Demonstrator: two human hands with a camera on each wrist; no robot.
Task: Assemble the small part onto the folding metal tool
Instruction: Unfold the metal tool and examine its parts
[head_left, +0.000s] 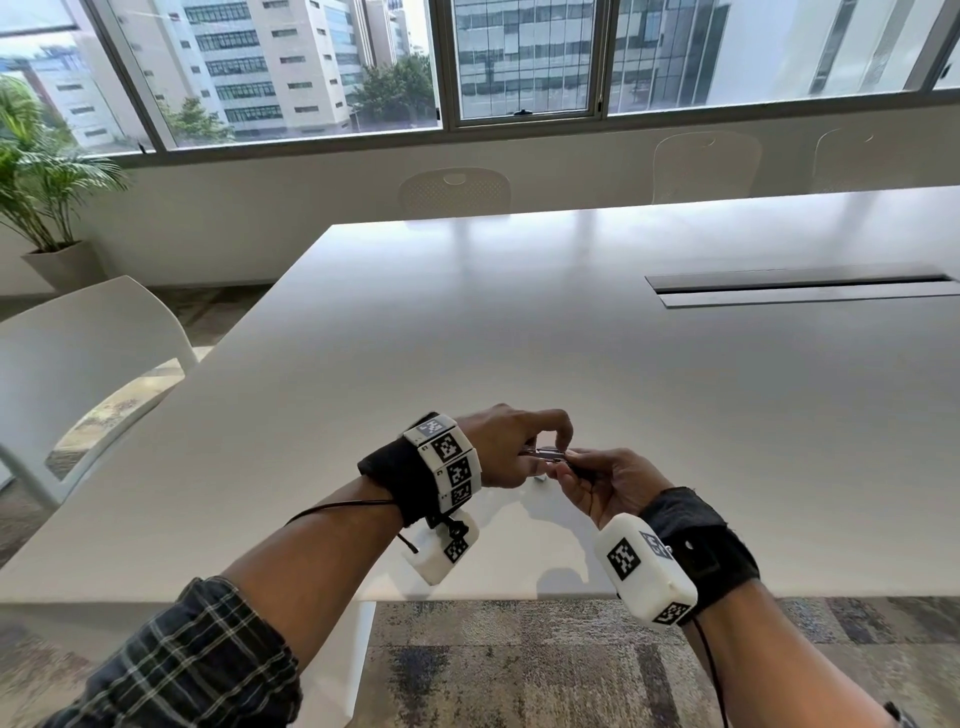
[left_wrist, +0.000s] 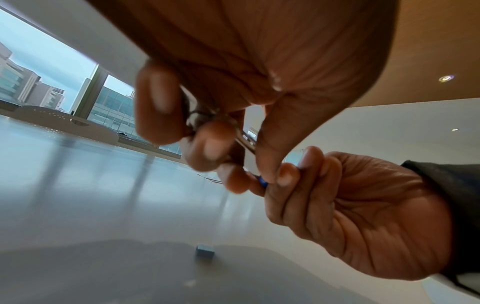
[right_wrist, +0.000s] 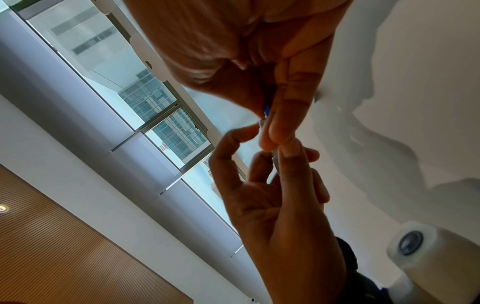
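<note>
left arm: rolled dark plaid sleeve (head_left: 197, 660) | both wrists: black straps (head_left: 698, 540) | white camera blocks (head_left: 644, 577) with black square-code markers | thin black cables (head_left: 337, 509)

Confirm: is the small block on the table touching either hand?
Apart. The left wrist view shows the small block sitting alone on the table, below both hands.

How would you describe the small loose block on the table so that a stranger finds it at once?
Start at the white table and go to its near edge, where both hands hold a metal tool. The block lies on the tabletop just beneath them. It is the only small thing lying loose there: a tiny grey-blue cube that nobody touches.
</note>
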